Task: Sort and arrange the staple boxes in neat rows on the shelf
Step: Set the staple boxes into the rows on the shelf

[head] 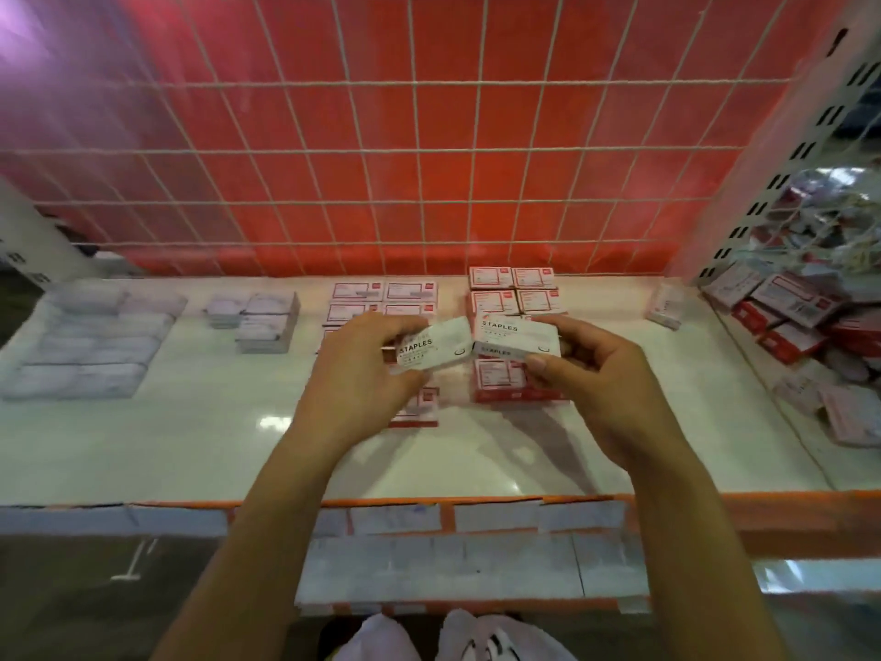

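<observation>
My left hand point(367, 369) grips a white staple box point(436, 348) printed STAPLES, tilted slightly. My right hand point(586, 369) holds a second white staple box point(517, 336) right beside it; the two boxes touch end to end above the white shelf point(214, 446). Below my hands lie rows of red-and-white staple boxes: one group point(384, 298) behind my left hand, another stacked group point(515, 291) behind my right hand, partly hidden by my fingers.
Pale boxes lie in rows at the far left point(90, 341), with a smaller stack point(262, 319) beside them. A single box point(665, 305) stands at the right. A heap of unsorted boxes point(805, 322) fills the right compartment. Wire mesh point(429, 159) backs the shelf.
</observation>
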Tool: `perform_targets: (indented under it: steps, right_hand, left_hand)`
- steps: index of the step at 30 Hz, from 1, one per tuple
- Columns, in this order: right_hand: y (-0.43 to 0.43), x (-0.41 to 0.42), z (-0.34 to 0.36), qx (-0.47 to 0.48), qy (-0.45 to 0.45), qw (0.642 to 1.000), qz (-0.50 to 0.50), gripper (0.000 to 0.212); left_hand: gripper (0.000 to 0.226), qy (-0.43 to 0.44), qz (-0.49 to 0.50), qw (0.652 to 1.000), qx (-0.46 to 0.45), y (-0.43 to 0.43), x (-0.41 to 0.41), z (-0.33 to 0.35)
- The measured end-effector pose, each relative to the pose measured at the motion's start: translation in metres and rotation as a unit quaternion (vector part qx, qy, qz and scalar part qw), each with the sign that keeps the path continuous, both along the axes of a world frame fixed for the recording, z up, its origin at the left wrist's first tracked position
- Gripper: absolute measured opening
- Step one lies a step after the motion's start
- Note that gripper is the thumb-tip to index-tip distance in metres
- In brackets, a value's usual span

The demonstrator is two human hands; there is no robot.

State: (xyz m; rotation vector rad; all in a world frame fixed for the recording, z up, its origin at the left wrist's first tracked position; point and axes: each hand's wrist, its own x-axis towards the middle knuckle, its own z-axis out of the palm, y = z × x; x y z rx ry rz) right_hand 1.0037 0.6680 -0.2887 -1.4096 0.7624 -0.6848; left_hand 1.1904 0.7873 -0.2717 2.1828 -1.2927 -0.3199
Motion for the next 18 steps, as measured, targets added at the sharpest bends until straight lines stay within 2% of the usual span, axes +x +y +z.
perform_targets:
  steps: [18]
  right_hand:
    - [0.128, 0.145, -0.027, 0.053, -0.007, 0.998, 0.034, 0.039]
  left_hand:
    - [0.048, 0.050, 0.025, 0.998, 0.010, 0.148, 0.138, -0.014]
